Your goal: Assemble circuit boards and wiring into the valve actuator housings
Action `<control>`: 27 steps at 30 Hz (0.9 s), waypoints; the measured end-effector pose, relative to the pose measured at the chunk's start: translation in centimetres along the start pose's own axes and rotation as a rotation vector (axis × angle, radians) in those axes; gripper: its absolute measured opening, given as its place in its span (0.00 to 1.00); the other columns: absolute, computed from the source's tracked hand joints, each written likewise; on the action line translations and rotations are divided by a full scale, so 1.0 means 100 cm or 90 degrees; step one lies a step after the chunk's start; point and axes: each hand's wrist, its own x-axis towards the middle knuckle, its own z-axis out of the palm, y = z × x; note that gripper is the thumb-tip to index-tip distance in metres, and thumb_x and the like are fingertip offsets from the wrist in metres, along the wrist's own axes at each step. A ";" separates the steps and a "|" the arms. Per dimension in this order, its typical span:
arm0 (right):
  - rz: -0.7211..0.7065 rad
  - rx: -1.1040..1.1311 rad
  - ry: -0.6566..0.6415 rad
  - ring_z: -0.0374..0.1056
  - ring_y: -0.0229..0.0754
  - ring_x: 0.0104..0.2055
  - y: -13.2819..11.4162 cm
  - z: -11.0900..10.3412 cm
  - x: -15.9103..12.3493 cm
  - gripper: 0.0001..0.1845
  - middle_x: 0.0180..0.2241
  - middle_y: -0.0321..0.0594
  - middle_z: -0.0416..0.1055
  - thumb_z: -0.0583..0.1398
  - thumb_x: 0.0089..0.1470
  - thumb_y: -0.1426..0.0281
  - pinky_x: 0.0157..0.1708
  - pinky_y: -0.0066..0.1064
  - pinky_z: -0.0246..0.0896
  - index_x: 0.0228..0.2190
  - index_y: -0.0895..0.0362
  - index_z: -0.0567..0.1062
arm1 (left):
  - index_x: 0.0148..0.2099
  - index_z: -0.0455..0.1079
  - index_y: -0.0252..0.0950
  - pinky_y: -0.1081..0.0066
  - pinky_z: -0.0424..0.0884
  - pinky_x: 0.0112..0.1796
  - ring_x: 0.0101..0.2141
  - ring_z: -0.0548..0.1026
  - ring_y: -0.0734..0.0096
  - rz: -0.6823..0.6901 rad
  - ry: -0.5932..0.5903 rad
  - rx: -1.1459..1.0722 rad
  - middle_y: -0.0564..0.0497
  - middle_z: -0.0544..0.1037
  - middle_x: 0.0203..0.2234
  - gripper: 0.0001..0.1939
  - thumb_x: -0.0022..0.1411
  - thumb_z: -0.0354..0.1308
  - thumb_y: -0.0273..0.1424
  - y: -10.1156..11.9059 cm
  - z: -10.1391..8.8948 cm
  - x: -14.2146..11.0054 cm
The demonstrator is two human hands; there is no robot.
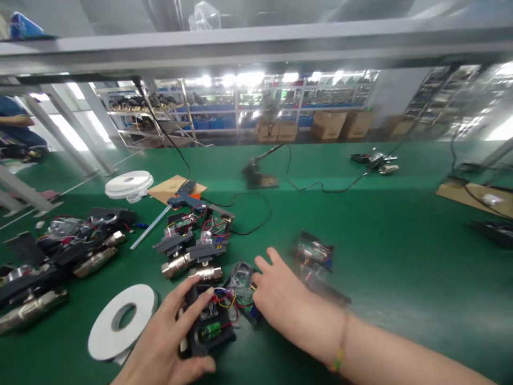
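Got left hand [168, 326] on black housing [204, 348], toward near edge of green surface [401, 230]
See fingers spread over the housing's left side, with thumb well apart from them, toward near edge
Can make out green cylinder [210, 331] seated in the housing, plus coloured wires [228, 299] running right to clear-covered part [241, 275], just beside it
Got right hand [280, 299] at right side of that part, with two fingers raised and the rest curled; can't tell whether pinching anything
Note white roll [102, 331] lying flat left of left hand, and wired units [172, 243] with silver fittings [176, 266] just beyond the housing, toward far edge
Also see unit cluster [96, 262] toward left edge, and glue gun [186, 198] partly on brown sheet [166, 187], with clear stick [150, 227] poking out toward near left corner
Can see blurred assembly [315, 251] beyond right hand, too smeared for detail
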 end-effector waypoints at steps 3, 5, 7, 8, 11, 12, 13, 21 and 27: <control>0.024 -0.029 -0.049 0.68 0.57 0.50 0.019 -0.015 0.008 0.06 0.35 0.48 0.82 0.64 0.59 0.75 0.58 0.61 0.53 0.32 0.58 0.84 | 0.70 0.55 0.43 0.61 0.80 0.42 0.50 0.75 0.52 -0.031 0.046 0.051 0.36 0.65 0.58 0.48 0.55 0.59 0.62 0.022 0.017 -0.003; 0.040 -0.041 -0.072 0.69 0.55 0.49 0.034 -0.021 0.009 0.07 0.36 0.47 0.82 0.63 0.60 0.77 0.58 0.58 0.55 0.33 0.59 0.83 | 0.69 0.56 0.44 0.58 0.80 0.41 0.47 0.75 0.51 -0.082 0.062 0.084 0.37 0.66 0.55 0.47 0.54 0.62 0.59 0.045 0.028 0.003; 0.061 -0.053 -0.093 0.70 0.53 0.50 0.051 -0.024 0.010 0.07 0.36 0.45 0.81 0.63 0.61 0.76 0.57 0.55 0.57 0.32 0.59 0.82 | 0.66 0.61 0.44 0.55 0.80 0.40 0.47 0.75 0.47 -0.160 0.088 0.097 0.37 0.65 0.55 0.45 0.53 0.63 0.59 0.070 0.039 0.020; 0.074 -0.059 -0.101 0.70 0.52 0.50 0.060 -0.025 0.010 0.06 0.36 0.44 0.80 0.63 0.61 0.75 0.56 0.54 0.58 0.32 0.60 0.81 | 0.65 0.63 0.43 0.53 0.79 0.39 0.47 0.75 0.46 -0.204 0.092 0.095 0.36 0.64 0.57 0.45 0.51 0.63 0.60 0.082 0.044 0.033; 0.117 -0.079 -0.107 0.70 0.49 0.51 0.085 -0.025 0.008 0.05 0.37 0.40 0.78 0.64 0.60 0.74 0.55 0.51 0.60 0.32 0.60 0.79 | 0.62 0.67 0.39 0.52 0.79 0.39 0.50 0.74 0.42 -0.323 0.096 0.074 0.35 0.64 0.58 0.42 0.50 0.67 0.56 0.109 0.059 0.075; 0.131 -0.083 -0.099 0.70 0.49 0.51 0.091 -0.024 0.006 0.05 0.37 0.39 0.78 0.64 0.60 0.74 0.55 0.50 0.61 0.32 0.60 0.79 | 0.61 0.68 0.39 0.52 0.79 0.40 0.51 0.73 0.42 -0.344 0.103 0.062 0.35 0.64 0.57 0.41 0.51 0.68 0.55 0.115 0.063 0.088; 0.143 -0.086 -0.087 0.70 0.49 0.51 0.097 -0.023 0.004 0.04 0.37 0.39 0.78 0.64 0.60 0.75 0.54 0.49 0.61 0.31 0.60 0.79 | 0.60 0.68 0.38 0.52 0.79 0.40 0.51 0.73 0.41 -0.355 0.114 0.046 0.35 0.65 0.57 0.40 0.51 0.68 0.54 0.120 0.068 0.098; 0.199 -0.002 0.016 0.74 0.55 0.41 0.134 -0.011 -0.014 0.16 0.31 0.52 0.80 0.58 0.51 0.85 0.40 0.42 0.59 0.25 0.59 0.83 | 0.63 0.64 0.37 0.47 0.76 0.45 0.53 0.71 0.42 -0.316 0.264 0.029 0.33 0.64 0.60 0.35 0.62 0.58 0.53 0.085 0.064 0.107; 0.193 0.131 0.176 0.73 0.49 0.52 0.123 -0.035 0.034 0.15 0.50 0.48 0.78 0.57 0.65 0.73 0.52 0.41 0.66 0.51 0.58 0.77 | 0.63 0.63 0.31 0.41 0.73 0.43 0.52 0.69 0.33 -0.449 0.213 0.177 0.27 0.60 0.58 0.32 0.63 0.60 0.44 0.026 0.048 0.118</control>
